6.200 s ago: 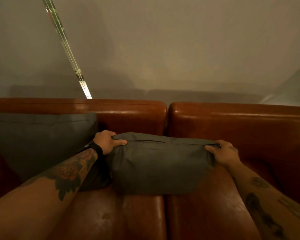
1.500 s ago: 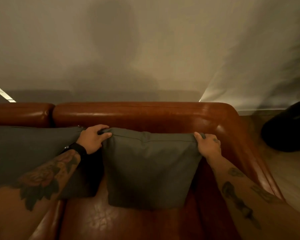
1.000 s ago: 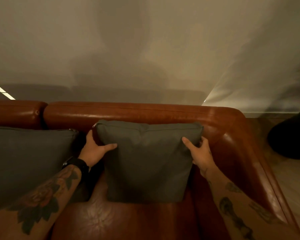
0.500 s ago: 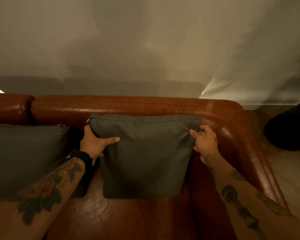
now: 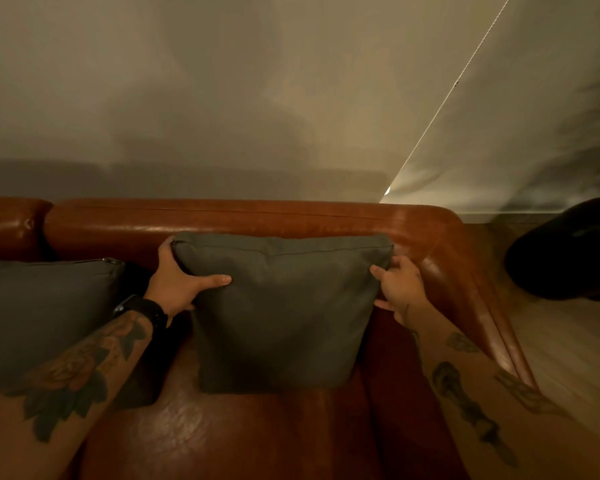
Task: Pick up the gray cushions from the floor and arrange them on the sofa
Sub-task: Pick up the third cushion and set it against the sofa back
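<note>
A gray cushion (image 5: 281,313) stands upright on the seat of the brown leather sofa (image 5: 243,220), leaning against the backrest near the right armrest. My left hand (image 5: 179,282) grips its upper left edge, thumb across the front and fingers behind. My right hand (image 5: 400,289) holds its right edge, fingers tucked behind the fabric. A second gray cushion (image 5: 45,317) leans against the backrest to the left, partly hidden by my left forearm.
The sofa's right armrest (image 5: 471,299) curves down beside my right arm. Beyond it lies a wooden floor (image 5: 568,355) with a dark rounded object (image 5: 565,251) on it. A pale wall (image 5: 257,98) rises directly behind the backrest.
Both hands slid from the cushion's top corners down onto its sides. The cushion now stands taller against the backrest, and has stayed put over the last half second.
</note>
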Demonstrator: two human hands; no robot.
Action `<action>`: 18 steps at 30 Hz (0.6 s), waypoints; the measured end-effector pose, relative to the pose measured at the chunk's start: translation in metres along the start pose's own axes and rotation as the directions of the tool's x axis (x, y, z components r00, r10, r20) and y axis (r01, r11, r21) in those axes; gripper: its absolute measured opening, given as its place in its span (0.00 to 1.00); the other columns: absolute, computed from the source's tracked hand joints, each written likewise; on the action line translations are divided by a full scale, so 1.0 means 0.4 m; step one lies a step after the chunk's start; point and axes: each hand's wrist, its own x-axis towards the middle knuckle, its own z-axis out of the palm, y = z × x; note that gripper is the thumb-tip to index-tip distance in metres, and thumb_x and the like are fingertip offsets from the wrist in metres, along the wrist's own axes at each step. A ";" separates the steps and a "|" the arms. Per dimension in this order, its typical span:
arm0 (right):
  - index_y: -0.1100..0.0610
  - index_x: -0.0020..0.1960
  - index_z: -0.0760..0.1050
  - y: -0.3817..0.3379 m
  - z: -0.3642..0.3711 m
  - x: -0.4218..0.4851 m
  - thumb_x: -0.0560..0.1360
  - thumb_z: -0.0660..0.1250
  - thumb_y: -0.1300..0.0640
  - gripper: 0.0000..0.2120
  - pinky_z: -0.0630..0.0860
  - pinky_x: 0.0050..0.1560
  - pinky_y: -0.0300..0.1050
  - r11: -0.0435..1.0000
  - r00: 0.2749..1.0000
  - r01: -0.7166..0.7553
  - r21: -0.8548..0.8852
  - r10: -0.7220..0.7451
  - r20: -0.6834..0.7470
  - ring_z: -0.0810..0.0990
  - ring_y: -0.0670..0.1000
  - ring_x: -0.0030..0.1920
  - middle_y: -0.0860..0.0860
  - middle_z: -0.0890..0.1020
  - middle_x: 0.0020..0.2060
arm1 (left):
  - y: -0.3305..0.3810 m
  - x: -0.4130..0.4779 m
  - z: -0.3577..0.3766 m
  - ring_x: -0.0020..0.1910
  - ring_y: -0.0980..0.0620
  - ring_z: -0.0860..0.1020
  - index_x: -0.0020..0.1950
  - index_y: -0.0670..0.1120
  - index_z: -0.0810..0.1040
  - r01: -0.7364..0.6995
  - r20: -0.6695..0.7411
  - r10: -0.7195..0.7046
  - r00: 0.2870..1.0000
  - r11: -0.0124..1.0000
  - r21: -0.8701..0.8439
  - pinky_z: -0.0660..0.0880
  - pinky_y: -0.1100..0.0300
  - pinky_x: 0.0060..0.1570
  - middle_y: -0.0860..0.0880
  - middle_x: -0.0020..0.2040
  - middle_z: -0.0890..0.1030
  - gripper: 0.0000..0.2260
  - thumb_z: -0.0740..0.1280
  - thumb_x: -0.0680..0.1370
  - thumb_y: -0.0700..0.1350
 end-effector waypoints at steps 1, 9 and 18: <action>0.54 0.61 0.72 -0.007 0.001 0.001 0.78 0.68 0.55 0.13 0.80 0.54 0.62 1.000 1.000 -0.003 -0.029 0.003 -0.005 0.78 0.58 0.59 0.54 0.79 0.59 | 0.010 0.003 -0.004 0.68 0.40 0.70 0.73 0.66 0.51 -0.006 -0.012 0.006 1.000 1.000 0.008 0.77 0.33 0.53 0.49 0.73 0.68 0.61 0.83 0.48 0.57; 0.53 0.69 0.66 -0.031 0.008 -0.017 0.77 0.68 0.59 0.22 0.78 0.60 0.61 0.975 0.994 0.046 -0.216 -0.066 -0.087 0.76 0.60 0.62 0.57 0.74 0.65 | 0.043 -0.019 -0.004 0.71 0.38 0.66 0.78 0.57 0.46 -0.092 -0.112 0.124 0.986 0.964 0.250 0.70 0.41 0.66 0.42 0.76 0.63 0.56 0.81 0.62 0.52; 0.49 0.62 0.73 -0.033 0.179 -0.207 0.76 0.68 0.49 0.16 0.74 0.61 0.55 0.417 0.719 0.692 -0.590 -0.468 0.513 0.75 0.53 0.59 0.51 0.75 0.57 | 0.064 -0.083 0.048 0.74 0.44 0.60 0.73 0.55 0.65 -0.615 0.505 0.445 0.739 0.141 0.776 0.64 0.45 0.69 0.48 0.74 0.64 0.26 0.68 0.76 0.51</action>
